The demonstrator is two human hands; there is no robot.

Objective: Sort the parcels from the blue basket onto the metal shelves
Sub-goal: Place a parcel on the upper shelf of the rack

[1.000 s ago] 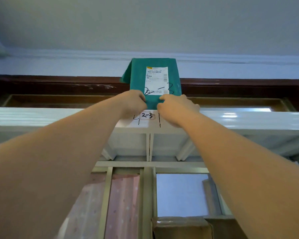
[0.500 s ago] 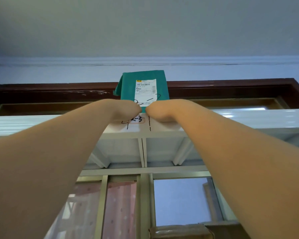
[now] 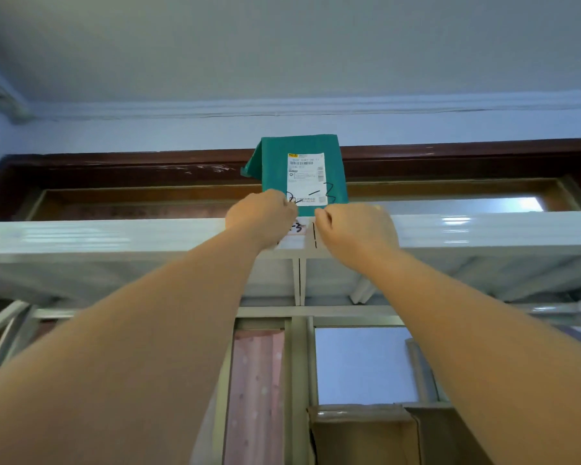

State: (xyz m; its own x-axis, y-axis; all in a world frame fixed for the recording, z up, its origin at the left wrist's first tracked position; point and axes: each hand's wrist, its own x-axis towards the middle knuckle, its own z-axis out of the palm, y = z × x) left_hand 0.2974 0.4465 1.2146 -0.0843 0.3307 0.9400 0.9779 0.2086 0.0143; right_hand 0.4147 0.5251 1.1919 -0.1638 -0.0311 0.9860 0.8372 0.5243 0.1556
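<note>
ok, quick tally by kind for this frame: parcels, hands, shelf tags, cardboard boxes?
green parcel: 1
hands: 2 (left hand, right hand)
shelf tag, partly hidden: 1
cardboard box: 1
Total: 5

White metal shelf (image 3: pixel 114 236), green parcel (image 3: pixel 274 169) upright on its top

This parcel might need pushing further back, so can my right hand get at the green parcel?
Probably yes: the right hand sits at the lower edge of the green parcel on the top shelf, nothing between them; the left hand grips the other corner.
</note>
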